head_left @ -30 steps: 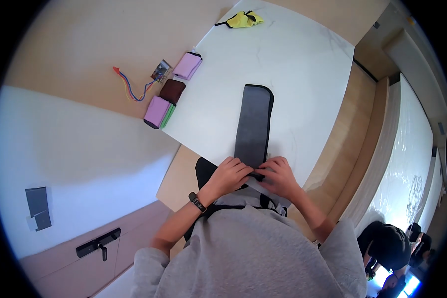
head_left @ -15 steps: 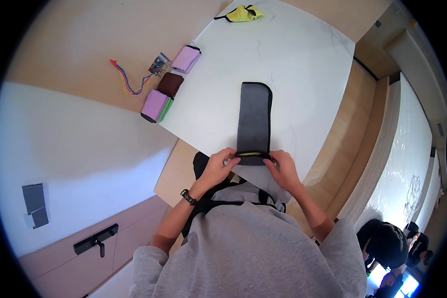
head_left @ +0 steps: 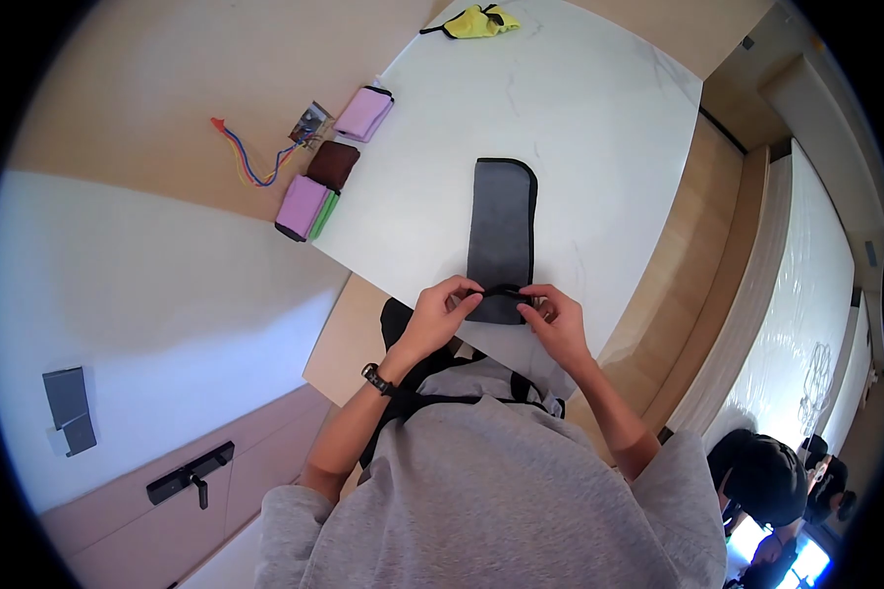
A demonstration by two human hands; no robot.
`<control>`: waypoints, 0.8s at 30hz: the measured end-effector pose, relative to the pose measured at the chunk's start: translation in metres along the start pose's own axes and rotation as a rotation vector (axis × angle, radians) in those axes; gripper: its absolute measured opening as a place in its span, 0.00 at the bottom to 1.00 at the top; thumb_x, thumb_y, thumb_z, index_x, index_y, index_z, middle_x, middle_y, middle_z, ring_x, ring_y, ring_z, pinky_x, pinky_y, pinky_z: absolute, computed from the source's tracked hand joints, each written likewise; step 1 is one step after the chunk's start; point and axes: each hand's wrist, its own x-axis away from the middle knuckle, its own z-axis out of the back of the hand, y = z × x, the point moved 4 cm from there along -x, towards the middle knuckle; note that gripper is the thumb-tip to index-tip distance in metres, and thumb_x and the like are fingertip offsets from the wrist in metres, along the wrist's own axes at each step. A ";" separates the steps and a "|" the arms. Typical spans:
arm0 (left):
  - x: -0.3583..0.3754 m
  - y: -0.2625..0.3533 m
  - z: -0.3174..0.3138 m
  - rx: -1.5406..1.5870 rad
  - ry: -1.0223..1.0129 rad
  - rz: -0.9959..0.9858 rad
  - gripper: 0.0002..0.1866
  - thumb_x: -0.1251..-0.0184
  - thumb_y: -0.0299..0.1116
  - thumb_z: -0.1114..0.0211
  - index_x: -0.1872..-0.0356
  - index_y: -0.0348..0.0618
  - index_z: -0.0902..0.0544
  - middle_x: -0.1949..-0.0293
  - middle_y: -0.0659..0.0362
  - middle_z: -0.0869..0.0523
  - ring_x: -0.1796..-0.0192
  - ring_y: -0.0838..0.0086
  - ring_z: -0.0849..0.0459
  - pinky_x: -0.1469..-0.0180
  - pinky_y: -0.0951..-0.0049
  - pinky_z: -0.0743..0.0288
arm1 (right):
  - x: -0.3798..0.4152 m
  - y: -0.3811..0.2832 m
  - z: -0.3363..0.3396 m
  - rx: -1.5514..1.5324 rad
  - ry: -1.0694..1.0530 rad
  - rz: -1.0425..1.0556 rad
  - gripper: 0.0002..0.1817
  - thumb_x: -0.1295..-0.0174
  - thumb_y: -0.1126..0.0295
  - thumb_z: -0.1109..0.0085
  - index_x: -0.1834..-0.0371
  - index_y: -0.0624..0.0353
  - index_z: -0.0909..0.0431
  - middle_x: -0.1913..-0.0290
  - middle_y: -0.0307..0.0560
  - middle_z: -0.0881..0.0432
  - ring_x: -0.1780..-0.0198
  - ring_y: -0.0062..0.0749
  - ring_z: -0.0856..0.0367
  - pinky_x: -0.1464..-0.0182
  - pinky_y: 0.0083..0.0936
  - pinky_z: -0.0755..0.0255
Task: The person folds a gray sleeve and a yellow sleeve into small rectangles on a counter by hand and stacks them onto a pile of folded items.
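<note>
A long grey cloth with black edging (head_left: 502, 221) lies on the white table (head_left: 422, 196), its near end close to the table's front edge. My left hand (head_left: 445, 306) pinches the cloth's black-edged near part at its left side. On the right side my right hand (head_left: 555, 322) pinches the same edge between thumb and fingers. Between the two hands the edge is slightly raised and bowed, with a short flap of grey cloth below it.
Folded pink cloths (head_left: 364, 113), a dark brown one (head_left: 333, 165) and a green one (head_left: 325, 214) line the table's left edge. Coloured cords (head_left: 250, 162) lie beyond them. A yellow cloth (head_left: 481, 22) is at the far edge. People (head_left: 766, 481) are at lower right.
Both hands have risen a little with the cloth's near edge, which now bows upward between them. The yellow strip that showed at the fold is no longer visible.
</note>
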 end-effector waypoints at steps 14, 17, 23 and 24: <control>-0.002 -0.014 -0.004 0.334 -0.065 -0.001 0.11 0.31 0.22 0.32 0.50 0.36 0.20 0.57 0.58 0.12 0.56 0.77 0.15 0.50 0.75 0.23 | 0.001 0.003 -0.002 -0.157 -0.027 0.078 0.13 0.39 0.79 0.32 0.51 0.61 0.20 0.58 0.40 0.16 0.67 0.14 0.25 0.64 0.15 0.31; 0.000 0.005 -0.006 0.410 -0.077 -0.076 0.14 0.33 0.20 0.32 0.48 0.36 0.20 0.56 0.59 0.13 0.55 0.79 0.15 0.49 0.77 0.23 | 0.002 0.000 -0.002 -0.195 -0.053 0.135 0.13 0.37 0.81 0.36 0.49 0.61 0.21 0.56 0.41 0.17 0.60 0.16 0.22 0.59 0.15 0.29; -0.004 -0.002 -0.004 0.358 -0.157 -0.019 0.13 0.32 0.20 0.32 0.48 0.37 0.20 0.58 0.61 0.13 0.57 0.84 0.17 0.55 0.82 0.25 | -0.003 0.005 -0.006 -0.377 -0.116 0.026 0.14 0.34 0.84 0.40 0.46 0.61 0.24 0.56 0.39 0.20 0.54 0.18 0.21 0.55 0.16 0.26; -0.004 -0.005 -0.004 0.337 -0.174 0.055 0.13 0.31 0.21 0.32 0.48 0.37 0.20 0.61 0.63 0.14 0.59 0.85 0.18 0.57 0.83 0.26 | -0.004 0.003 -0.007 -0.361 -0.103 0.036 0.14 0.33 0.84 0.41 0.45 0.61 0.24 0.55 0.39 0.21 0.54 0.18 0.21 0.55 0.16 0.26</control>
